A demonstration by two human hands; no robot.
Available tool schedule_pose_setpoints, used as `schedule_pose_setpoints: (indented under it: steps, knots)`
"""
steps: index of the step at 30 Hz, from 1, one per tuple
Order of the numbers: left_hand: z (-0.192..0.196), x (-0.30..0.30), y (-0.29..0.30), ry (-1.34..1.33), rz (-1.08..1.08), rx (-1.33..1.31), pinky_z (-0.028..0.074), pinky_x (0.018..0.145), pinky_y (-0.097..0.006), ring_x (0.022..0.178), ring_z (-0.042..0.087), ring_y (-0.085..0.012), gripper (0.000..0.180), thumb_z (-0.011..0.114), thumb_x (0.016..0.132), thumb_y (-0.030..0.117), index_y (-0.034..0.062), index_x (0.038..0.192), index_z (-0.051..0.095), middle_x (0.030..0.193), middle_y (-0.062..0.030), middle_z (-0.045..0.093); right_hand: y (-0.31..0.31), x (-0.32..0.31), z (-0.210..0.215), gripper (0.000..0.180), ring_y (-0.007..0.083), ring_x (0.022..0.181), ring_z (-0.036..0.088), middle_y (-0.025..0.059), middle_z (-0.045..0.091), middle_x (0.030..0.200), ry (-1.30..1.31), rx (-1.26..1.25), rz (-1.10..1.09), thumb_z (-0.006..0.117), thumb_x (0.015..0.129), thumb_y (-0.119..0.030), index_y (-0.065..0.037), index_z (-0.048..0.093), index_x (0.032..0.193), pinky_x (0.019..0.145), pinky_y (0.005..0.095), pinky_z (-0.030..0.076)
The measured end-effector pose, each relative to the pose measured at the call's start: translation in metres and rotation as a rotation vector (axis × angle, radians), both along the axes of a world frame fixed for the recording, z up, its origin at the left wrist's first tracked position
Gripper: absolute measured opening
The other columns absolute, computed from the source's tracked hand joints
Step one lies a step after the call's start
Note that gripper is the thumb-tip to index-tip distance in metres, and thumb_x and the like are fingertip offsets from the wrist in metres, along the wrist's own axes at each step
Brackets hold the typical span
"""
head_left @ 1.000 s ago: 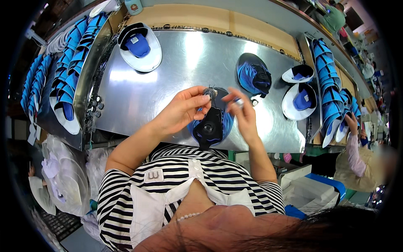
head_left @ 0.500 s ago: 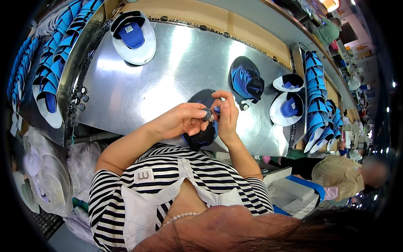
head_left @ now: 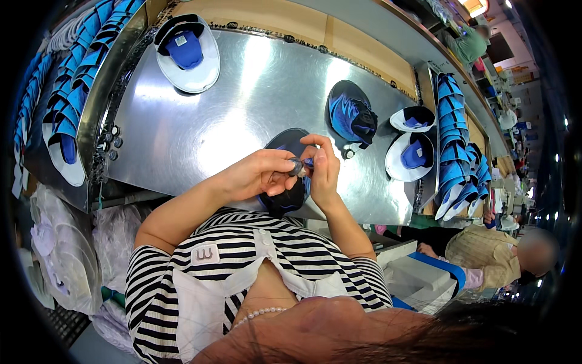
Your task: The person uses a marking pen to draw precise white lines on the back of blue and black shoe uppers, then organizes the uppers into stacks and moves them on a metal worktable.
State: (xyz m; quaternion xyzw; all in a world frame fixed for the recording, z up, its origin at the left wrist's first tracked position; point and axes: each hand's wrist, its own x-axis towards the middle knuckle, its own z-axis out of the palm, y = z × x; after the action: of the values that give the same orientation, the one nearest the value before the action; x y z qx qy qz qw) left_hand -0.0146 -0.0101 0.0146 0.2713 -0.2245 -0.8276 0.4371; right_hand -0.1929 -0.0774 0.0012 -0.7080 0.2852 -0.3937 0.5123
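Over the near edge of the metal table (head_left: 182, 127), my two hands meet in front of me. My left hand (head_left: 257, 176) pinches a small dark rounded piece (head_left: 295, 165) between thumb and fingers. A small blue piece (head_left: 308, 162) sits in the closed fingertips of my right hand (head_left: 324, 173), right beside the dark one. Whether the two pieces join I cannot tell. Beneath both hands lies a dark cap (head_left: 286, 138), its brim away from me and its black crown near me, partly covered by the hands.
A blue and black cap (head_left: 351, 114) lies farther right with small round pieces (head_left: 348, 154) beside it. White-brimmed caps stand at far left (head_left: 209, 67) and right (head_left: 397, 161). Several small round pieces (head_left: 114, 144) line the left edge. Stacked blue caps flank the table (head_left: 451, 148).
The view has shifted slightly, moving the whole scene a little to the left. My fingertips have drawn the dark and blue pieces closer together.
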Motion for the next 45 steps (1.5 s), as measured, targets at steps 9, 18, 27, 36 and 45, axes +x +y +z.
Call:
schedule_pose_setpoints:
  steps: [9, 18, 27, 36, 45]
  knots:
    - [0.004, -0.001, 0.002, -0.013, 0.069, -0.026, 0.041, 0.054, -0.021, 0.056, 0.051, -0.0108, 0.02, 0.054, 0.097, 0.021, 0.0012, 0.101, 0.056, 0.082, -0.0093, 0.062, 0.001, -0.002, -0.003, 0.048, 0.0032, 0.052, 0.038, -0.0025, 0.048, 0.061, -0.007, 0.028, 0.015, 0.032, 0.104, -0.04, 0.003, 0.053, 0.111, 0.047, 0.0207, 0.026]
    - [0.002, -0.001, 0.002, -0.043, 0.076, -0.039, 0.042, 0.054, -0.021, 0.057, 0.052, -0.0108, 0.02, 0.055, 0.096, 0.02, 0.0005, 0.103, 0.055, 0.082, -0.0094, 0.062, 0.003, -0.001, 0.0, 0.048, 0.0034, 0.051, 0.038, -0.0027, 0.049, 0.061, 0.01, 0.057, 0.012, 0.032, 0.105, -0.041, 0.002, 0.053, 0.111, 0.047, 0.0205, 0.026]
    - [-0.006, -0.004, -0.004, -0.109, 0.339, -0.031, 0.041, 0.061, -0.017, 0.071, 0.054, -0.0067, 0.018, 0.056, 0.099, 0.017, 0.0017, 0.107, 0.058, 0.091, -0.0029, 0.061, 0.025, -0.014, 0.019, 0.027, 0.0049, 0.061, 0.044, 0.0038, 0.062, 0.076, 0.113, 0.345, -0.015, 0.055, 0.1, -0.022, 0.002, 0.057, 0.111, 0.053, 0.0195, 0.033]
    - [-0.043, -0.014, -0.018, 0.015, 0.549, 0.017, 0.044, 0.062, -0.018, 0.063, 0.047, -0.0053, 0.018, 0.062, 0.096, 0.015, -0.0004, 0.104, 0.062, 0.085, -0.0027, 0.061, 0.067, -0.032, -0.018, 0.012, 0.0028, 0.058, 0.044, -0.003, 0.054, 0.067, 0.098, 0.346, -0.068, 0.06, 0.096, -0.007, 0.001, 0.068, 0.098, 0.052, 0.0186, 0.032]
    - [-0.005, 0.0, -0.015, -0.571, 0.642, -0.274, 0.05, 0.084, -0.028, 0.093, 0.066, -0.0163, 0.023, 0.064, 0.092, 0.011, 0.0003, 0.111, 0.065, 0.098, -0.0086, 0.068, 0.057, -0.009, 0.02, 0.045, 0.0082, 0.082, 0.06, 0.0118, 0.064, 0.118, 0.077, 0.051, 0.001, 0.057, 0.097, -0.007, 0.004, 0.045, 0.139, 0.078, 0.0223, 0.05]
